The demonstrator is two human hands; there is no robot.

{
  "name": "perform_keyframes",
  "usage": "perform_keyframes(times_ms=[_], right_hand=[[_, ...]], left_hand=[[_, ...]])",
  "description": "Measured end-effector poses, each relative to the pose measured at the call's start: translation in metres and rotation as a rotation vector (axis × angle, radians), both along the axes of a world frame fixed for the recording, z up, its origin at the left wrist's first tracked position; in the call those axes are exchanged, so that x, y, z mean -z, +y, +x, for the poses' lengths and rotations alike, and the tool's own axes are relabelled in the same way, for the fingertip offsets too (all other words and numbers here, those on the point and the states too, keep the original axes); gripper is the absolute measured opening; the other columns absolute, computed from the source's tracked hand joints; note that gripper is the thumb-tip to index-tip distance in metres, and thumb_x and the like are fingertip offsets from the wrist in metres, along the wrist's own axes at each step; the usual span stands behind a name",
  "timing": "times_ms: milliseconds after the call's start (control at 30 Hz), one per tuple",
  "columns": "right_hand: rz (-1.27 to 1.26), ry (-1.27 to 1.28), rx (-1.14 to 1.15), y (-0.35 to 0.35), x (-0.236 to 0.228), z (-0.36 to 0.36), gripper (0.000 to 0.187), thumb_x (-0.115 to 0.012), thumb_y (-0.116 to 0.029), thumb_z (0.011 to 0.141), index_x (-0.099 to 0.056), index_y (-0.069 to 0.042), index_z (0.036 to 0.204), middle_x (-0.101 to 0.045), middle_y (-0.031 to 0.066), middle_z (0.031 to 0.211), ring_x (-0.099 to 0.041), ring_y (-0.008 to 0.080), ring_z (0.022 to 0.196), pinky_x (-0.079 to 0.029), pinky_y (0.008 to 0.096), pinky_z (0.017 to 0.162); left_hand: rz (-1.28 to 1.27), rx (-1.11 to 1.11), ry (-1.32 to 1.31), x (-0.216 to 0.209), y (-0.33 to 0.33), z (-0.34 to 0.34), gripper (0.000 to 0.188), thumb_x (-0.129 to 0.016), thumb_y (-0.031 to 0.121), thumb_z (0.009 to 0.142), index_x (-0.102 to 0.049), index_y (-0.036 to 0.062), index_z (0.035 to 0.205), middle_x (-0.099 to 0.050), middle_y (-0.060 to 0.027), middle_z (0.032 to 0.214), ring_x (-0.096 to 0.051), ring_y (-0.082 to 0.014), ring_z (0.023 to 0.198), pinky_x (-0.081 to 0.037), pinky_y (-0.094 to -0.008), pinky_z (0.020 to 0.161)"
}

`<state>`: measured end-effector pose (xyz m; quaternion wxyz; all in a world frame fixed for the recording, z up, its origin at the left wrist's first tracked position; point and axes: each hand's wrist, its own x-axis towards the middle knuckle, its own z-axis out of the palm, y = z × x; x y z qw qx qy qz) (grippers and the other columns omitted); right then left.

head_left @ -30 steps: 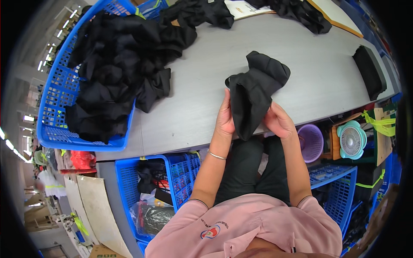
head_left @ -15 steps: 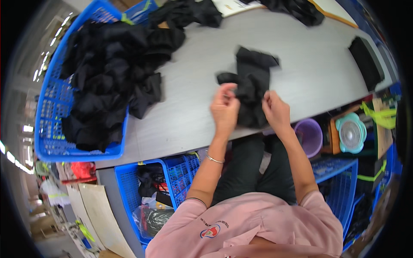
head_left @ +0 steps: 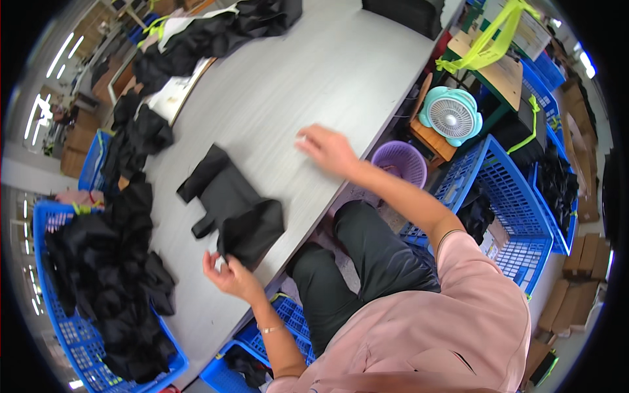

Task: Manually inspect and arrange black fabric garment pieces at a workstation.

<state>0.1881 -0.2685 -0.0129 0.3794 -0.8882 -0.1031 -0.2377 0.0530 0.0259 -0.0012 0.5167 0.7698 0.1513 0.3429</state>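
Observation:
On the grey table lies a black cloth piece (head_left: 239, 200), partly folded, with strap-like ends pointing to the far left. My left hand (head_left: 234, 278) is at its near corner, the fingers curled round the cloth edge, and the fingertips are partly hidden. To the right, apart from the cloth, my right hand (head_left: 325, 152) hangs over the table near its front edge. Its fingers reach out to the left, a little blurred, and no cloth is in them.
A blue basket (head_left: 171, 367) heaped with black cloth stands at the left. More black cloth (head_left: 223, 33) lies along the far side beside a white board (head_left: 171, 98). Right of the table are a purple bin (head_left: 403, 164), a teal fan (head_left: 451, 116) and a large blue crate (head_left: 524, 226).
The view has turned to the right. My right hand has let go of the cloth and moved away rightward. The cloth now lies more spread out, with my left hand at its near corner.

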Motion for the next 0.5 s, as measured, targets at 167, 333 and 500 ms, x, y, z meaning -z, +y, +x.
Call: perform_keyframes(times_ms=[167,333,500], right_hand=[[-0.015,-0.141,0.588,-0.196,0.035,0.084,0.042,-0.071,-0.021,0.086,-0.054,-0.003,0.12,-0.056,0.0195,0.115,-0.063,0.038,0.092,-0.052,0.0445,0.079],[-0.195,-0.044,0.886,-0.37,0.047,0.136,0.069,-0.075,-0.031,0.08,-0.046,0.006,0.131,-0.041,0.0266,0.14,-0.04,0.0402,0.133,-0.038,0.0425,0.109],[-0.219,0.169,0.985,-0.467,0.05,0.175,0.121,-0.082,-0.056,0.067,-0.026,0.018,0.143,-0.017,0.036,0.154,-0.017,0.0406,0.148,-0.019,0.0393,0.12]], left_hand=[[-0.177,0.023,0.14,0.012,0.0,-0.019,0.042,-0.06,-0.002,0.091,-0.049,0.0031,0.131,-0.053,-0.0086,0.12,-0.049,-0.0059,0.062,-0.04,-0.0209,0.052],[-0.142,0.023,0.21,0.014,0.002,-0.014,0.034,-0.058,0.0,0.094,-0.049,0.0029,0.126,-0.061,-0.0041,0.097,-0.044,-0.0042,0.057,-0.033,-0.0201,0.047],[-0.172,0.006,0.237,0.014,-0.004,-0.011,0.031,-0.056,0.001,0.095,-0.049,0.0025,0.126,-0.064,-0.0017,0.093,-0.042,-0.0015,0.057,-0.028,-0.0191,0.046]])
